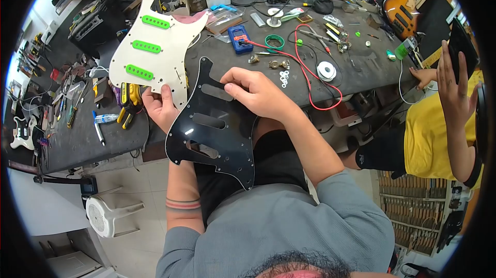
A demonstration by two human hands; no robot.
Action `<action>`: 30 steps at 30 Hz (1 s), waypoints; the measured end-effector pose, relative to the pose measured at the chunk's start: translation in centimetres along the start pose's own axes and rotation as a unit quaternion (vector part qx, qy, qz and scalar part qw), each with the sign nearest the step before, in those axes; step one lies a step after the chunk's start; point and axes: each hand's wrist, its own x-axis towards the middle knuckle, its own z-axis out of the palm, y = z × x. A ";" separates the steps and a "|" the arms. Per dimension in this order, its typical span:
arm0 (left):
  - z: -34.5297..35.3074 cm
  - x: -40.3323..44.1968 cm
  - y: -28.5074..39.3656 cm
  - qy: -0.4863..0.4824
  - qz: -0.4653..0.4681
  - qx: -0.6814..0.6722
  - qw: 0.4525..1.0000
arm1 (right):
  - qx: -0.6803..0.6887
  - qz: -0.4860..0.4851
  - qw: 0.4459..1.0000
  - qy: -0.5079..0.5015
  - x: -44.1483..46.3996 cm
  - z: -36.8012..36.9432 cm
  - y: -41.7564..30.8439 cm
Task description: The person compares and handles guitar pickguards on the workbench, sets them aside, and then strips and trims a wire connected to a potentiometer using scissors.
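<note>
Grey T-shirt is nearest, at 6 o'clock. Centre: black pickguard, w/o pickups, is above the lap; R hand, fingers curled, has its upper edge pinched w/ thumb on top. At 11 o'clock, white pickguard w/ 3 green pickups is over the surface; L hand, nearly closed, grips its lower edge. Red cable lies at 1 o'clock, near white spool. Person in yellow shirt: 3 o'clock.
</note>
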 end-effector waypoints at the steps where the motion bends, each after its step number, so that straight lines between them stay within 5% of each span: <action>1: 0.2 -0.1 0.1 0.005 0.004 0.000 1.000 | 0.004 0.004 1.000 0.000 0.0 0.0 0.1; 16: 0.3 -0.2 0.3 0.009 -0.001 0.006 1.000 | 0.035 -0.004 0.999 0.009 0.1 -0.1 1.1; 30: -0.8 0.5 0.4 -0.044 -0.033 -0.075 0.996 | -0.249 -0.021 0.953 0.173 1.6 1.3 6.3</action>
